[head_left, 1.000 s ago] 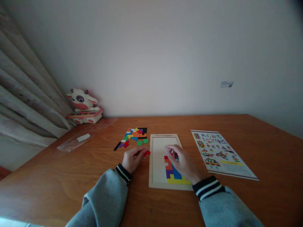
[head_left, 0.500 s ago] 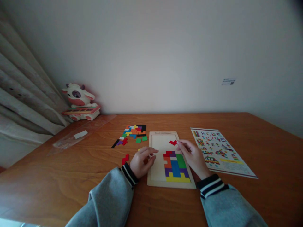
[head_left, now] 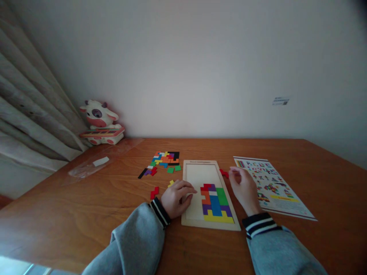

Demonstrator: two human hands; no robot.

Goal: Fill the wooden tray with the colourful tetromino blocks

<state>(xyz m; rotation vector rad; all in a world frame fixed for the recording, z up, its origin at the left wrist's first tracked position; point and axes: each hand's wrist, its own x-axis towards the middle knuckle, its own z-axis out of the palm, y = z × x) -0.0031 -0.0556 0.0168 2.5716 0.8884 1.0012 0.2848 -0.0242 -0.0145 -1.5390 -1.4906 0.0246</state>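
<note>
My left hand (head_left: 177, 198) rests over the left edge of a wooden puzzle board (head_left: 196, 223), fingers loosely curled and apart, with nothing visible in them. Beyond the board's right edge, my right hand (head_left: 244, 188) has its thumb and fingers pinched together at one end of a red puzzle piece (head_left: 224, 173). Fitted pieces fill the lower right of the board, among them a blue one (head_left: 215, 206), a green one (head_left: 221, 196) and a yellow one (head_left: 218, 218). A yellow piece (head_left: 171, 183) and another red piece (head_left: 155, 192) lie near my left hand.
Several loose coloured pieces (head_left: 166, 158) are grouped on the table left of the board. A printed pattern sheet (head_left: 282, 196) lies to the right. Clear plastic packaging (head_left: 83, 168) and a cow toy with a keyboard (head_left: 101, 124) are at the far left, near a curtain (head_left: 34, 114).
My right hand has moved right with the red piece, from above the board to beyond its right edge, and the piece has turned. My left hand stays at the board's left side.
</note>
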